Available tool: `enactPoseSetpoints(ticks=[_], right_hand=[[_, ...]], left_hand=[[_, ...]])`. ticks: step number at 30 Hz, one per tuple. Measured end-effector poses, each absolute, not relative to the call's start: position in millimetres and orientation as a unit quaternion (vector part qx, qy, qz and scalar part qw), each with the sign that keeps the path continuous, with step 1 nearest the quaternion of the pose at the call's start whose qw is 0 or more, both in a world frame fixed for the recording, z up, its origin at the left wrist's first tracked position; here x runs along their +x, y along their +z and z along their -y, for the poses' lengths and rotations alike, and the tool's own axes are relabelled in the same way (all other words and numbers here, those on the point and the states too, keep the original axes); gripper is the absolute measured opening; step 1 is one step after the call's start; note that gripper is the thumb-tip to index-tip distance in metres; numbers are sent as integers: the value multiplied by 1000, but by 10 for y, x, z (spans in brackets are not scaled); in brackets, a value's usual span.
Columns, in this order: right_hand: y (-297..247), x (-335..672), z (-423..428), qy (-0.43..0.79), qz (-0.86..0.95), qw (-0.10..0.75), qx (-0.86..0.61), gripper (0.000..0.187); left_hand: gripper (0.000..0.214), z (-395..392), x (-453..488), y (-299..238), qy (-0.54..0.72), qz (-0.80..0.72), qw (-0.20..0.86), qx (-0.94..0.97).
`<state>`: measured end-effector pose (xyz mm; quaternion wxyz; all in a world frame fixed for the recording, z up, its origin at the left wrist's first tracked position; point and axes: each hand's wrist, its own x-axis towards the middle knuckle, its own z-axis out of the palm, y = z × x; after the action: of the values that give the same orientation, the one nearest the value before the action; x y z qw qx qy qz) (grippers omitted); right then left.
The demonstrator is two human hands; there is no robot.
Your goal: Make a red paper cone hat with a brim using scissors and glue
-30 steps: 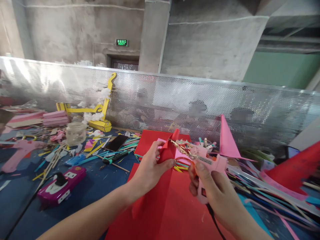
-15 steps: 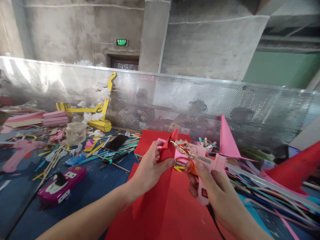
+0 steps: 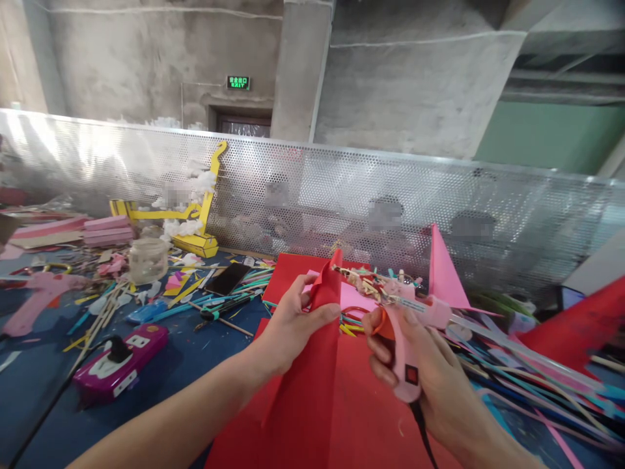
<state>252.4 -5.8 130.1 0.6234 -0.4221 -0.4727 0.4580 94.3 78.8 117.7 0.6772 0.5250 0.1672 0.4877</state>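
Note:
Between its thumb and fingers, my left hand [image 3: 297,322] pinches a red sheet [image 3: 305,397] that is folded or rolled, its narrow tip pointing up and away. My right hand [image 3: 430,371] is wrapped round the handle of a pink hot glue gun [image 3: 407,358], with fingers at the orange trigger [image 3: 383,324]. Dried glue and scraps cover the gun's front, and its nozzle [image 3: 338,268] is at the upper edge of the red sheet; whether they touch I cannot tell. A clear glue stick [image 3: 493,335] sticks out behind the gun. Flat red board [image 3: 371,404] lies below.
A purple power strip [image 3: 120,365], a glass jar [image 3: 148,260], a phone [image 3: 228,279] and a second pink glue gun [image 3: 36,296] are on the left. A pink cone [image 3: 446,273] and a red cone [image 3: 576,326] stand right. A perforated metal screen [image 3: 332,202] runs behind.
The glue gun has rolled in my right hand, so its handle now shows more upright and the glue stick appears behind it. The red sheet has turned slightly in my left hand.

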Motion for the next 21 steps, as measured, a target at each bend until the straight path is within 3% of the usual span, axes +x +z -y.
enactPoseSetpoints(ticks=[5,12,17,21], right_hand=[[1367,2517,-12,517,418,654,-361,23],[1429,2550,-10,575,358,657,-330,29],[1425,2734,-98,658,319,636,-246,21],[1432,2760,-121,650,339,633,-248,27]], left_hand=[[49,-771,944,1195,477,-167,703,500],[46,-751,938,1242,467,-178,730,466],[44,-776,936,1230,460,-190,737,457],[41,-793,930,1211,459,-192,734,462]])
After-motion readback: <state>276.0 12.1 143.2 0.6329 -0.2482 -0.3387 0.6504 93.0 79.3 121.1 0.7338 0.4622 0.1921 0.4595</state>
